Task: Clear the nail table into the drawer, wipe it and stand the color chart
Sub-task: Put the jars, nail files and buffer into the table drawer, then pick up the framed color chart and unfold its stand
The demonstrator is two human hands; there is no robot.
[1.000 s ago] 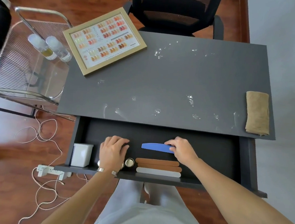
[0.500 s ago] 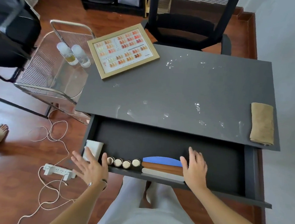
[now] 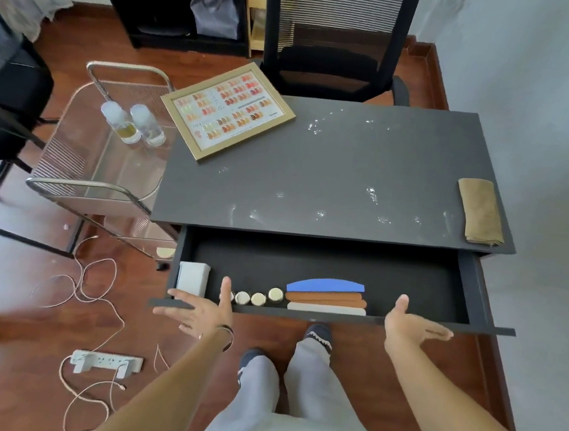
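Drawer (image 3: 408,281) is pulled all the way out with the files (image 3: 326,296), little jars (image 3: 258,298) and a white box (image 3: 193,278) lined up along its front edge. Both hands are empty with fingers spread, left hand (image 3: 199,307) and right hand (image 3: 407,324) sitting right at the front lip, so I'd guess closing it is the step. Push evenly from both sides, slow, or the jars roll and the drawer racks. Tabletop (image 3: 331,171) has smears all over, the cloth (image 3: 479,211) waits folded at the right edge, and the chart (image 3: 228,110) lies flat at the far left corner, not stood up yet.
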